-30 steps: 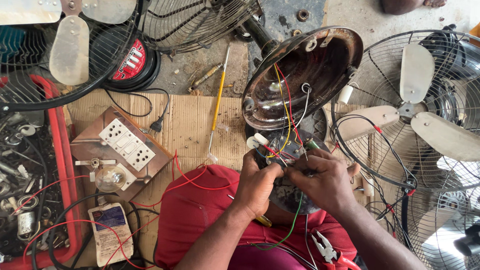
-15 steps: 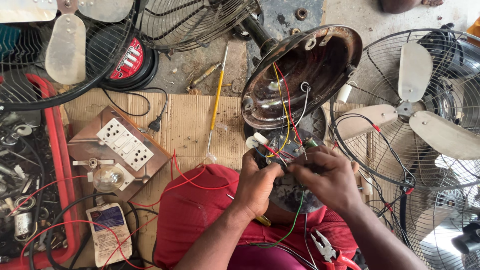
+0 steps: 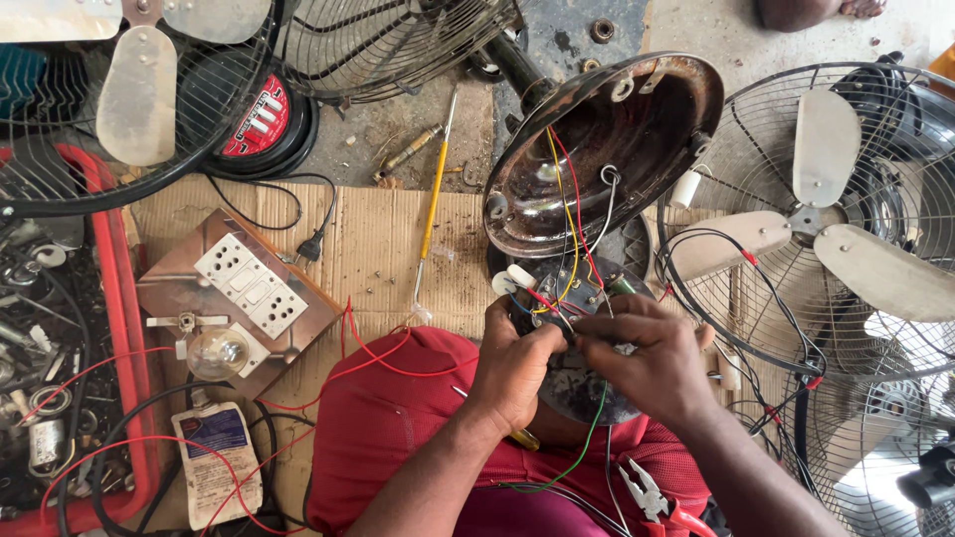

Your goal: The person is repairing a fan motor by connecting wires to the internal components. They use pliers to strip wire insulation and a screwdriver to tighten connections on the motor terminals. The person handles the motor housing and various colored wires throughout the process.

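Since the earlier frames the right hand point(image 3: 652, 363) has edged slightly toward the left hand point(image 3: 512, 368); little else has shifted. Both hands pinch the bundle of wires point(image 3: 567, 298) where it meets the small switch block point(image 3: 572, 303), fingertips almost touching. Just above the hands, the upturned fan base point(image 3: 637, 129) tilts with its rim close over the knuckles. Right of the right hand, a fan point(image 3: 846, 249) crowds near. Left of the left hand, cardboard point(image 3: 378, 249) lies open, with a yellow screwdriver point(image 3: 433, 204) and, farther out, a socket board point(image 3: 249, 288).
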